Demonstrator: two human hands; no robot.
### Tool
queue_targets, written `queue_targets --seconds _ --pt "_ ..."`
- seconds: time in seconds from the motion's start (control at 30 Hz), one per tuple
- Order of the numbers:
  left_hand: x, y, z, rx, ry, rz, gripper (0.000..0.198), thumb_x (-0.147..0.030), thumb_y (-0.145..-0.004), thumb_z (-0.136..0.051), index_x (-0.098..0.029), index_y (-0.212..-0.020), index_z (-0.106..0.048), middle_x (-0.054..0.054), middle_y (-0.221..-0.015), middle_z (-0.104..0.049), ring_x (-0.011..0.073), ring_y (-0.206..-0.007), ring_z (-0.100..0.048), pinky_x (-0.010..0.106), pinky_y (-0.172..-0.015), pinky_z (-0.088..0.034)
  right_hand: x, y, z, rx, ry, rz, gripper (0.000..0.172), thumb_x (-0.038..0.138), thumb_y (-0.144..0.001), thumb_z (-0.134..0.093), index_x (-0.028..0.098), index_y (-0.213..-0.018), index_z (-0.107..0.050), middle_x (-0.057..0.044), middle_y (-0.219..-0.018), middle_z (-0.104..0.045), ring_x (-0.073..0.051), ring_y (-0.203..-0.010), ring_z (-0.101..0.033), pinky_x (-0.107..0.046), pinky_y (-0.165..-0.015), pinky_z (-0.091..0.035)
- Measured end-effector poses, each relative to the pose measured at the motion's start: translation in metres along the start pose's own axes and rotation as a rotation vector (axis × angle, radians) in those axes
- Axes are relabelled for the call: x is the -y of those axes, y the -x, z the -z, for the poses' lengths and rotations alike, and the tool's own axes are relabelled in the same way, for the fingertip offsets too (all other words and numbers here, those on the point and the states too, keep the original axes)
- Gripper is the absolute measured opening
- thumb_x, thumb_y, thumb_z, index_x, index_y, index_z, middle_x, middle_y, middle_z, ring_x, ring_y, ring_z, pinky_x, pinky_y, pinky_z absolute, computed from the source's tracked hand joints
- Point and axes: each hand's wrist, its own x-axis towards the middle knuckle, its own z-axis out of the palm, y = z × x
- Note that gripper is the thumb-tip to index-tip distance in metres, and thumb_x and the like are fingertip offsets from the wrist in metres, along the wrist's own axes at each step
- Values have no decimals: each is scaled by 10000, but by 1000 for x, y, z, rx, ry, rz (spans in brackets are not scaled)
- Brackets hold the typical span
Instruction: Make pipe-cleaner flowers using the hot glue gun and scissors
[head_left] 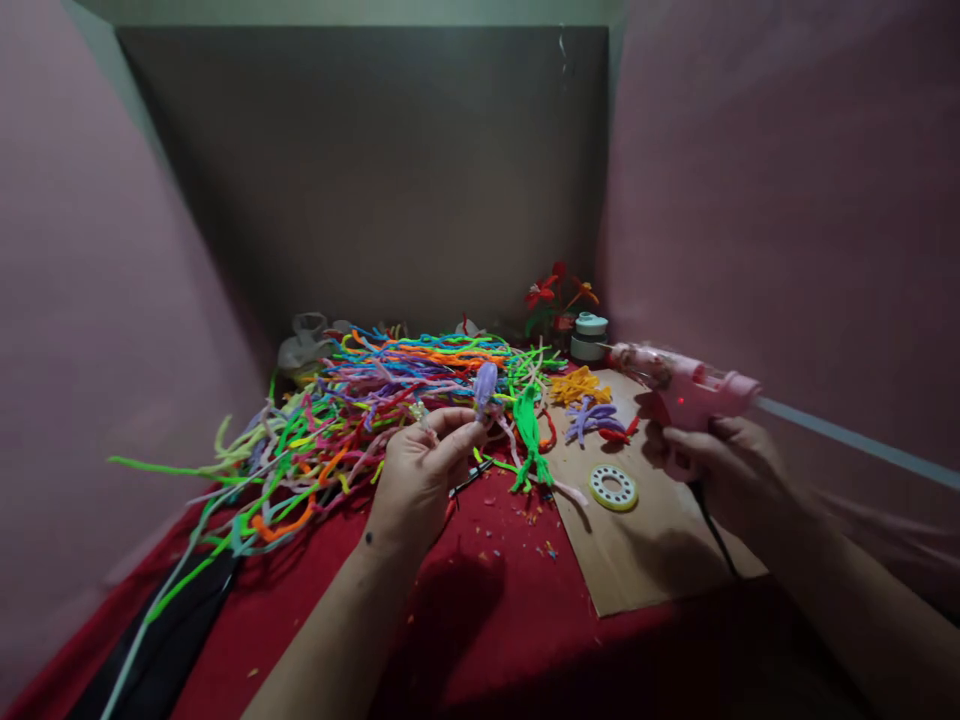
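My left hand [431,465] is closed in a pinch on a small purple pipe-cleaner piece [486,388], a bent loop standing up from the fingertips. My right hand [720,455] is wrapped round the handle of a pink hot glue gun [701,393], whose small red light is lit. Its nozzle points left, well apart from the purple piece. Just right of my left hand lies a bundle of bright green pipe cleaners [531,440]. Dark scissors [472,478], partly hidden by my left hand, rest on the red cloth.
Many coloured pipe cleaners [360,400] are heaped at left and centre. A cardboard sheet [600,570] bears a roll of tape [613,487], purple pieces [590,418] and orange pieces [577,385]. Behind stand a lidded jar [590,338] and red flowers [555,290]. Pink walls close both sides.
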Motion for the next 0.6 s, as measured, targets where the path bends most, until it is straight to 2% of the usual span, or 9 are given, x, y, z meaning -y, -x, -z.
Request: queue_targets --seconds 0.13,0.27,0.37,0.43,0.5,0.6 --pt "-1 -3 7 -92 30 -119 169 -252 -685 -716 -147 -793 -640 -71 -514 -431 11 -410 -264 163 -396 -181 9 -22 -47 162 -161 -5 182 352 -796 -523 221 -843 -640 -54 -736 -650 -203 -642 -611 -328 -570 -497" --pt "2 -10 14 -194 66 -148 183 -245 -665 -723 -146 -789 -631 -71 -517 -443 14 -411 -276 165 -397 -184 16 -31 -82 292 -218 -10 177 328 -806 -517 210 -733 -628 -16 -561 -576 -161 -511 -534 -289 -482 -447" --pt "5 -13 16 -252 86 -160 171 -234 -665 -722 -147 -771 -619 -60 -543 -485 17 -422 -304 165 -406 -200 11 -24 -89 245 -206 -74 140 325 -772 -606 193 -729 -624 13 -511 -531 -119 -435 -458 -240 -387 -358" --pt "7 -13 16 -263 62 -157 161 -232 -678 -713 -141 -773 -621 -61 -540 -477 18 -428 -304 166 -410 -200 4 -16 -87 230 -205 -133 164 352 -744 -657 194 -786 -651 -4 -575 -585 -106 -424 -460 -220 -349 -321" --pt "9 -13 16 -263 23 -158 153 -239 -692 -704 -138 -777 -624 -66 -523 -453 20 -434 -298 167 -414 -200 -4 -8 -84 255 -204 -152 215 393 -731 -677 207 -837 -679 -35 -670 -645 -116 -435 -493 -227 -336 -333" --pt "10 -13 16 -260 -21 -165 129 -237 -703 -692 -139 -761 -631 -74 -500 -419 24 -435 -282 173 -418 -194 -14 -3 -83 306 -185 -77 253 404 -743 -665 235 -928 -699 -52 -713 -677 -177 -509 -571 -277 -382 -431"
